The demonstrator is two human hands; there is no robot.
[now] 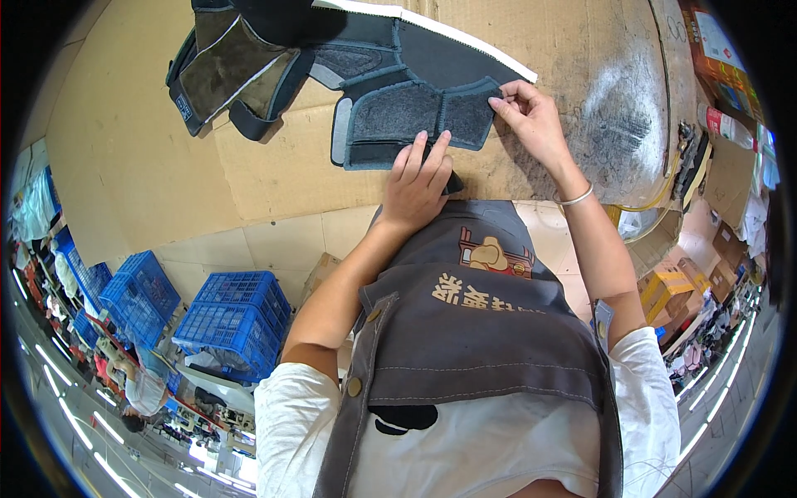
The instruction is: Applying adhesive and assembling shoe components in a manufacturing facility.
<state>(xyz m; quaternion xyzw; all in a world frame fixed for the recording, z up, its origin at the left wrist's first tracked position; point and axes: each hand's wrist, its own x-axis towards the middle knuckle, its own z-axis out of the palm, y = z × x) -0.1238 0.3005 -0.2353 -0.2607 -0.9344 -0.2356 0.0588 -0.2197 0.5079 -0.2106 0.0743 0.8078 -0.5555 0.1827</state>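
Note:
A dark padded fabric piece (394,116) with fuzzy grey panels and teal-grey bound edges lies on the cardboard-covered table. My right hand (531,120) pinches its right-hand corner between thumb and fingers. Along its lower edge rests my left hand (418,178), fingers stretched out and pressing on the fabric. A black part pokes out beside the left hand, mostly hidden by it. Farther back, a long black fabric section (452,58) with a white strip along its edge adjoins the panels. To the left lies another black piece with brown fuzzy panels (241,62) and a curved strap.
Cardboard (274,166) covers the table, with a black and white smudged patch (618,108) at the right. Blue plastic crates (232,319) stand on the floor at left. Boxes (664,290) and a bottle (725,126) are at right. Another person (145,390) is in the left background.

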